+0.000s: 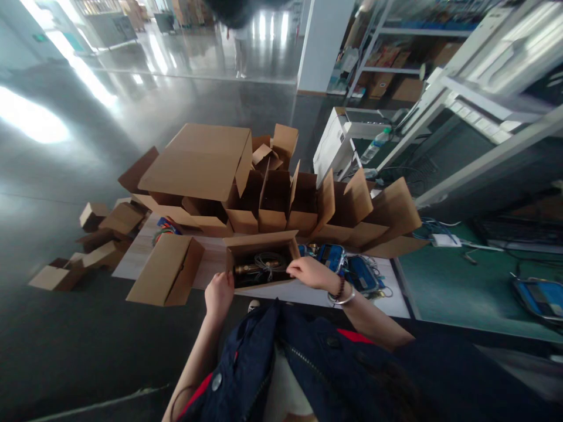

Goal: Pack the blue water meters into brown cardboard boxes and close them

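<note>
In front of me an open cardboard box (264,239) stands on the pale table (206,258). Inside it lie a brass-coloured metal part (250,268) and a coiled grey cable (269,261); the bottom of the box is dark. My left hand (220,294) is closed on the near left corner of this box. At its right side, my right hand (310,273) grips the edge with the fingers curled over the rim. Several blue devices (331,257) with cables lie on the table just right of the box, partly behind my right forearm.
A row of open cardboard boxes (272,220) runs along the far side of the table. To the left stands a closed carton (160,269), beside coloured cables (165,225). Several small boxes (57,275) sit lower left. A metal rack (444,117) rises at right.
</note>
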The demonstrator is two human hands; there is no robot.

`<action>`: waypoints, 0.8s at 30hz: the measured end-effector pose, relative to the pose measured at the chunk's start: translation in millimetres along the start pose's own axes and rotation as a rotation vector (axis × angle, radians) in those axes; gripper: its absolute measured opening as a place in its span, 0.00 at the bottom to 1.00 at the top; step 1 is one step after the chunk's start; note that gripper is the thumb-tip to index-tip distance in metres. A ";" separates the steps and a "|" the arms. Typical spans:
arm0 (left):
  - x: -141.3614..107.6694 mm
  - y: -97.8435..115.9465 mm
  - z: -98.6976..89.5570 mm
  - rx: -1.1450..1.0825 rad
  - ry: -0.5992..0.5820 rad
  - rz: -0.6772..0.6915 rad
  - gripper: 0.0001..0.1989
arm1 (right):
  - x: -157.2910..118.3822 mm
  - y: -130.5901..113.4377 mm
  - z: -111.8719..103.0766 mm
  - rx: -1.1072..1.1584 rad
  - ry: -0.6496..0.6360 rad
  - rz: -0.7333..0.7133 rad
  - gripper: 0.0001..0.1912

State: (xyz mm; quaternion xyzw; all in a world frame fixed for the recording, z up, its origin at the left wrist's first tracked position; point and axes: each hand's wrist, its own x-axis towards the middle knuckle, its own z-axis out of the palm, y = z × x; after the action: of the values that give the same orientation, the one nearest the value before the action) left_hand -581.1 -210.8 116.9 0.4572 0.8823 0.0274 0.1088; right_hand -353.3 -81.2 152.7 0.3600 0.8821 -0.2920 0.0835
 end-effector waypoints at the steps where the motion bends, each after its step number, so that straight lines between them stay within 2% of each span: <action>1: 0.1 -0.1 -0.1 -0.002 0.005 0.002 0.20 | -10.9 14.4 -4.0 0.022 0.065 0.063 0.17; 3: 0.6 -0.1 -0.1 -0.003 0.012 0.008 0.20 | -28.6 42.8 -4.2 0.007 0.136 0.213 0.17; 6: 1.5 0.1 0.4 0.003 0.008 0.014 0.20 | -40.5 64.6 16.0 -0.007 0.069 0.298 0.17; 9: 1.6 -0.1 0.8 0.012 -0.005 0.031 0.20 | -39.8 49.2 42.3 0.010 -0.007 0.272 0.15; 11: 2.4 -1.8 -0.2 0.017 -0.018 0.048 0.20 | -33.1 25.1 51.4 0.035 0.023 0.210 0.16; 14: 10.4 -10.3 -5.2 -0.008 -0.076 0.079 0.24 | -6.3 -11.1 50.5 0.116 0.206 0.043 0.18; 16: 23.0 -19.7 -9.8 -0.109 -0.095 0.096 0.28 | 24.1 -26.0 47.2 0.115 0.345 0.023 0.18; 18: 40.2 -28.9 -13.2 -0.282 -0.010 0.152 0.28 | 58.5 -31.4 47.4 0.068 0.409 0.096 0.14; 21: 65.7 -33.2 -11.4 -0.477 0.202 0.285 0.18 | 99.0 -28.6 55.5 0.055 0.391 0.210 0.10; 24: 78.0 -21.1 1.0 -0.553 0.312 0.346 0.12 | 110.2 -24.0 62.6 0.096 0.386 0.273 0.10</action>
State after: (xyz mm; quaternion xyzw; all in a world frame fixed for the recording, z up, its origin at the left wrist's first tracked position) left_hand -641.2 -159.8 99.8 0.5433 0.7570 0.3526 0.0863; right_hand -453.7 -66.3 73.2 0.5288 0.8099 -0.2452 -0.0653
